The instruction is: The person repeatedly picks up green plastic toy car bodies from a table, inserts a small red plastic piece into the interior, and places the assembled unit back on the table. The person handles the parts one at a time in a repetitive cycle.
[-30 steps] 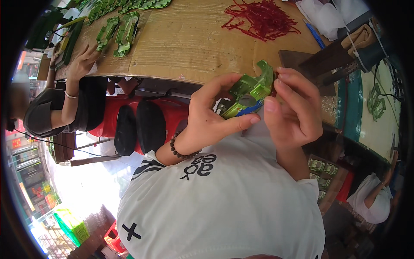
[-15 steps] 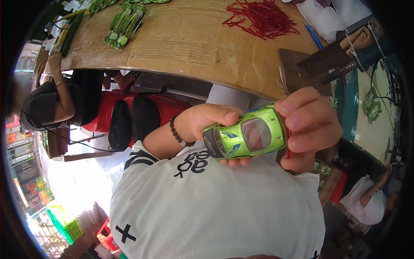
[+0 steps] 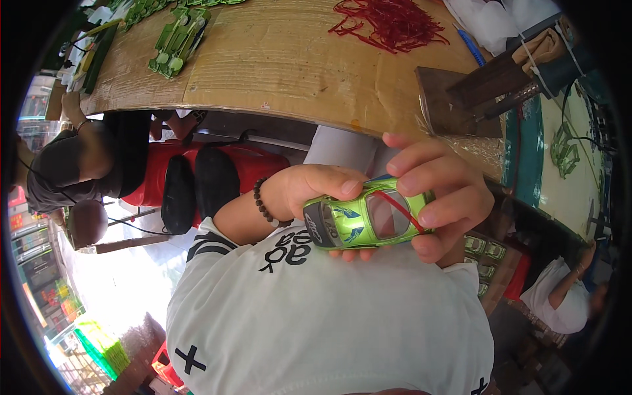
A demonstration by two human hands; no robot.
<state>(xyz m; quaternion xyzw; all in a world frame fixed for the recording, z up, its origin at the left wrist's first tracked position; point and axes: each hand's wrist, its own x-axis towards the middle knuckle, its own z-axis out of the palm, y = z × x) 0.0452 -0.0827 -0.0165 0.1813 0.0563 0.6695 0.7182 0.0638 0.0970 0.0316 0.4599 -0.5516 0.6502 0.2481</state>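
Note:
A shiny green toy car (image 3: 359,220) with a dark front end and blue side markings lies level in front of my chest. My left hand (image 3: 322,187) grips it, thumb on the upper edge and fingertips showing beneath. Across its rear window runs a thin red band (image 3: 399,209), slanting toward the tail. Curled around the car's rear end is my right hand (image 3: 451,204), its fingertips against the band's end and the bodywork. The index finger is raised away from the car. Whether the band loops under the car is hidden.
On the wooden table (image 3: 263,72) lie a heap of red bands (image 3: 395,26), green car parts (image 3: 178,43) and a blue pen (image 3: 471,46). A dark metal fixture (image 3: 487,92) stands at right. More green cars (image 3: 484,257) sit low at right. Co-workers are at left and far right.
The red band, bunched at the car's tail before, now stretches over the rear window. My right hand has shifted left and its index finger has lifted. The car moved slightly left.

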